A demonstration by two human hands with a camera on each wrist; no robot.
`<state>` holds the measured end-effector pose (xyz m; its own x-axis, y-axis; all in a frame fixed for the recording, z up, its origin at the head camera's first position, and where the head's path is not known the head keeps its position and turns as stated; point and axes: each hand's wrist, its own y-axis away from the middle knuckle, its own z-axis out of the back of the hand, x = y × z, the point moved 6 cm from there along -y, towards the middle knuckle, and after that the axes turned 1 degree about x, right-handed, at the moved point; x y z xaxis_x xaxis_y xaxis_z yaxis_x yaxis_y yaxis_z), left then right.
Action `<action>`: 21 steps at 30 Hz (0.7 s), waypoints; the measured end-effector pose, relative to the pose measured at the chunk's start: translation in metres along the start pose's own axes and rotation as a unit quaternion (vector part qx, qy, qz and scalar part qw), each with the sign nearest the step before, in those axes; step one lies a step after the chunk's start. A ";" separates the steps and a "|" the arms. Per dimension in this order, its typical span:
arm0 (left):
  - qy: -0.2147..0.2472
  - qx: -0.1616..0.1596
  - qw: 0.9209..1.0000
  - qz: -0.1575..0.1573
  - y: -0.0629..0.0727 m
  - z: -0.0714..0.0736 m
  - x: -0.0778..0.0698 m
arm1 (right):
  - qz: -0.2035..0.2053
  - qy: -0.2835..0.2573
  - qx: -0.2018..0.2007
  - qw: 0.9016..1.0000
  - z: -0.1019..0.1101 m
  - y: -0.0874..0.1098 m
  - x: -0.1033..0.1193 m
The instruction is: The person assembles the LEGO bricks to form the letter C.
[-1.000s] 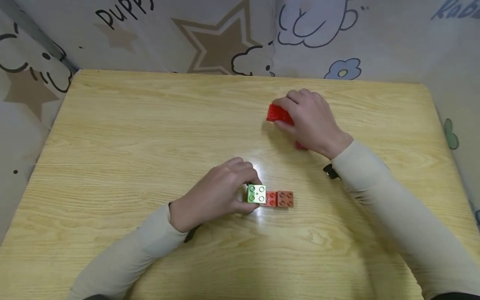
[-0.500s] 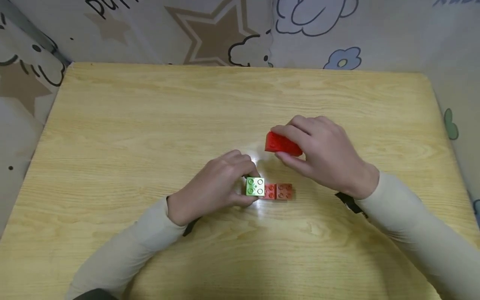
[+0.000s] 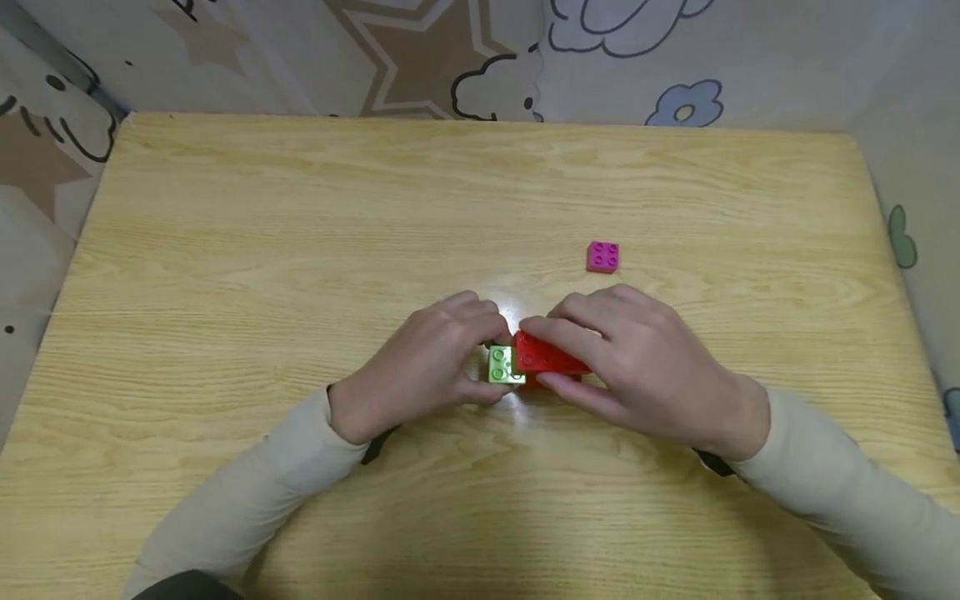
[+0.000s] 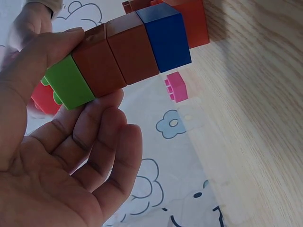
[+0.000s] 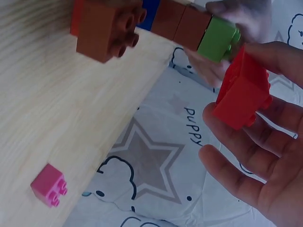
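Observation:
My left hand point(image 3: 420, 358) pinches the upper part of a tower of toy building bricks between thumb and fingers. A green brick point(image 4: 71, 85) tops it, with two brown bricks point(image 4: 116, 56) and a blue brick point(image 4: 165, 38) below. An orange-red brick point(image 4: 196, 23) lies at the tower's foot. Beside the tower, a lower brown brick point(image 5: 97, 30) shows its studs. My right hand point(image 3: 637, 367) holds a long red brick point(image 5: 241, 90) by thumb and fingers. In the head view that red brick overlaps the green brick's right edge; whether they touch I cannot tell.
A small pink brick point(image 3: 603, 257) sits alone on the wooden table point(image 3: 300, 208), beyond my right hand. Walls with printed drawings point(image 3: 682, 104) border the table's back and sides.
My right hand has brought the red brick toward me, down to the tower, uncovering the pink brick. My left hand keeps its hold on the tower; the head view has shifted slightly.

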<state>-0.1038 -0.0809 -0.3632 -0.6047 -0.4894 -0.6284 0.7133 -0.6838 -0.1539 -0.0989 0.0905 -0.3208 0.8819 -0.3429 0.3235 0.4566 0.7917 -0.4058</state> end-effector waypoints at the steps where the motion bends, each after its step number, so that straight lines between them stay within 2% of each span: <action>1: -0.001 -0.001 1.000 0.000 0.000 0.000 0.000 | 0.001 -0.003 0.003 1.000 -0.001 0.000 0.001; 10: 0.001 -0.002 1.000 -0.003 0.001 0.000 0.002 | 0.001 -0.020 0.014 1.000 -0.009 0.001 0.004; 21: 0.003 -0.004 1.000 -0.007 0.000 0.002 0.002 | -0.003 -0.003 0.042 0.999 -0.007 -0.010 0.009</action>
<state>-0.1059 -0.0828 -0.3623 -0.6129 -0.4769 -0.6300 0.7077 -0.6859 -0.1694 -0.0947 0.0759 -0.3199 0.8784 -0.3450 0.3308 0.4502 0.8297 -0.3300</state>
